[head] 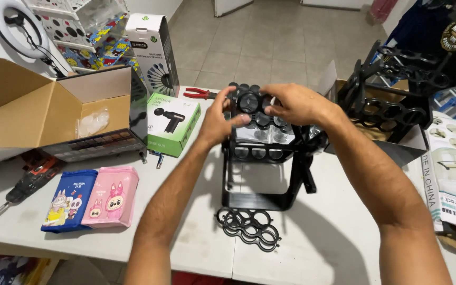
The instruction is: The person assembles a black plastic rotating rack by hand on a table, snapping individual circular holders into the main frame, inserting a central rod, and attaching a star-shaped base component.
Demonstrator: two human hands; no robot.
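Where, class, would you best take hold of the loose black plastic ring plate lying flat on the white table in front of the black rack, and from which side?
Grip the loose black plastic ring plate at its near rim, coming from above on the table-edge side. It lies flat on the white table, so fingers can likely hook through its open rings, and the black rack blocks the far side.

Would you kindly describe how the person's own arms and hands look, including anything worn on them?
Both forearms are bare up to the bottom edge of the picture: no sleeves show. The left hand and right hand wear no gloves, and no watch, bracelet or ring is visible. The forearms are hairy.
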